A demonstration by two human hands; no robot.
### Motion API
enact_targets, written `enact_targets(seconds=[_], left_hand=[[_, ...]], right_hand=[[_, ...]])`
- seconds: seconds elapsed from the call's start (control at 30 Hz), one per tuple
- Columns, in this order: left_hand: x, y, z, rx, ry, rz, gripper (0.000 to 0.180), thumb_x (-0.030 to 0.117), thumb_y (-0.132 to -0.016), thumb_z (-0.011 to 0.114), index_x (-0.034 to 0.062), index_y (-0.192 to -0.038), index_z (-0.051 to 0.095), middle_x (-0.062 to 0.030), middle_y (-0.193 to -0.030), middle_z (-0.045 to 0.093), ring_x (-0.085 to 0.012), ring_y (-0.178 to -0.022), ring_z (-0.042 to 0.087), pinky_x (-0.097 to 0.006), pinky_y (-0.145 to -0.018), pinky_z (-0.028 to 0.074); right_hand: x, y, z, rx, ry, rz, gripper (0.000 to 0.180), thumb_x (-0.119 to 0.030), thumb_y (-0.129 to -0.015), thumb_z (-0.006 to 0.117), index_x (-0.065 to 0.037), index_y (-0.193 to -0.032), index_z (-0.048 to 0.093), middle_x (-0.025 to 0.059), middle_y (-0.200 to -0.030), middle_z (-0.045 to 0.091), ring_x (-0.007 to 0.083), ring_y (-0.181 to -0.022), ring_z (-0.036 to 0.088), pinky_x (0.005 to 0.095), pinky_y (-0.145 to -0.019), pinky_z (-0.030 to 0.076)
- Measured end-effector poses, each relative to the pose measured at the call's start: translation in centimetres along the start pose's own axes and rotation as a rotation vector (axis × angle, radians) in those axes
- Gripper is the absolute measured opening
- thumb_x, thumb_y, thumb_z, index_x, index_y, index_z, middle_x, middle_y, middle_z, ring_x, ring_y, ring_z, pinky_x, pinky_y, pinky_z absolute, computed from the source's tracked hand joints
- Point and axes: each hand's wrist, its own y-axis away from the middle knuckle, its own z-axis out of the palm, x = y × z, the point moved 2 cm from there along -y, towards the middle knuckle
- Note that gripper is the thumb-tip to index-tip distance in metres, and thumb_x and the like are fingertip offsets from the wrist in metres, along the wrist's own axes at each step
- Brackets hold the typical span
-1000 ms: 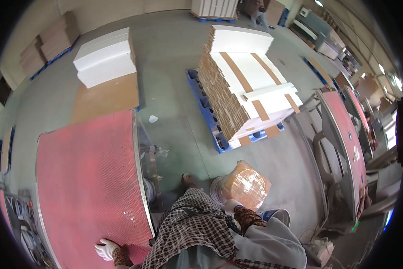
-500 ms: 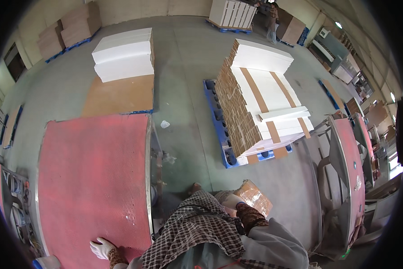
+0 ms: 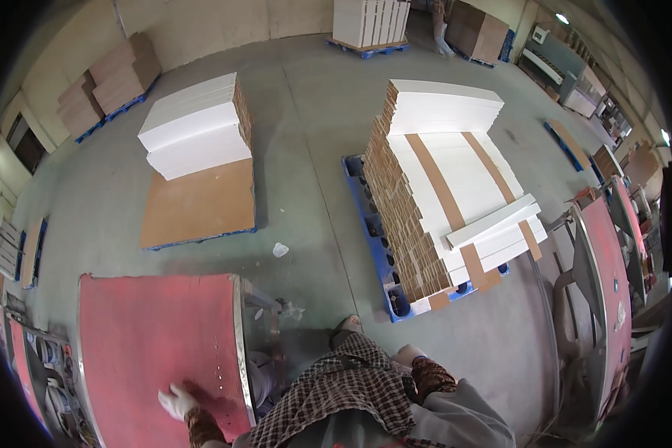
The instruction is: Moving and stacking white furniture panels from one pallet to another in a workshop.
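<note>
My left hand, in a white glove, is over the red table top with its fingers apart and nothing in them. I cannot tell whether it touches the surface. My right hand, also gloved, is low beside the checked apron, above the floor. Its fingers are too blurred and turned away to make out, and nothing shows in it. Ahead on the right, white boards with brown strips are stacked on a blue pallet. One loose white strip lies slantwise on top.
Ahead left, white boards stand on a brown sheet over a pallet. A crumpled white scrap lies on the grey floor. Another red-topped table is at the right. Far back, a person stands near more stacks.
The red table and stacks sit lower in view. My left hand has shifted slightly right with its fingers apart. The brown wrapped bundle beside my right hand is out of sight.
</note>
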Motion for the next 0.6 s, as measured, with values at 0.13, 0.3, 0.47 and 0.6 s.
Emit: enact_targets(seconds=[0.13, 0.3, 0.47, 0.6], left_hand=[[20.5, -0.9, 1.1, -0.151, 0.481, 0.2, 0.06, 0.034, -0.098, 0.058, -0.0028, -0.144, 0.044, -0.0255, -0.145, 0.047, -0.0365, -0.137, 0.044, -0.042, -0.113, 0.036], [43.4, 3.8, -0.2, -0.711, 1.005, 0.177, 0.056, 0.036, -0.099, 0.059, 0.0031, -0.143, 0.048, -0.0181, -0.142, 0.054, -0.03, -0.13, 0.051, -0.038, -0.109, 0.038], [60.1, 6.7, 6.8, -1.086, 1.083, 0.442, 0.06, 0.044, -0.1, 0.053, -0.0006, -0.141, 0.05, -0.0177, -0.141, 0.056, -0.0293, -0.135, 0.048, -0.035, -0.111, 0.036], [73.2, 9.6, 8.2, -1.649, 1.197, 0.307, 0.074, 0.05, -0.097, 0.054, 0.0051, -0.153, 0.033, -0.0158, -0.154, 0.041, -0.0301, -0.144, 0.036, -0.047, -0.112, 0.034]], right_hand=[[-0.8, -4.0, -6.8, 0.111, -0.11, -0.039, 0.051, -0.05, -0.08, 0.062, -0.006, -0.101, 0.076, 0.0208, -0.104, 0.072, 0.038, -0.104, 0.066, 0.0435, -0.095, 0.05], [-5.4, -5.7, -17.2, 0.201, -0.135, -0.03, 0.047, -0.049, -0.08, 0.062, -0.007, -0.096, 0.076, 0.0214, -0.098, 0.072, 0.0376, -0.098, 0.068, 0.0446, -0.089, 0.052], [-10.2, -8.7, -23.6, 0.37, -0.214, -0.107, 0.045, -0.048, -0.081, 0.061, -0.006, -0.087, 0.075, 0.0205, -0.085, 0.071, 0.0373, -0.085, 0.069, 0.0462, -0.079, 0.053], [-12.9, -11.9, -27.9, 0.48, -0.315, -0.094, 0.044, -0.045, -0.082, 0.063, -0.003, -0.083, 0.074, 0.0205, -0.079, 0.07, 0.0359, -0.08, 0.069, 0.0452, -0.077, 0.053]])
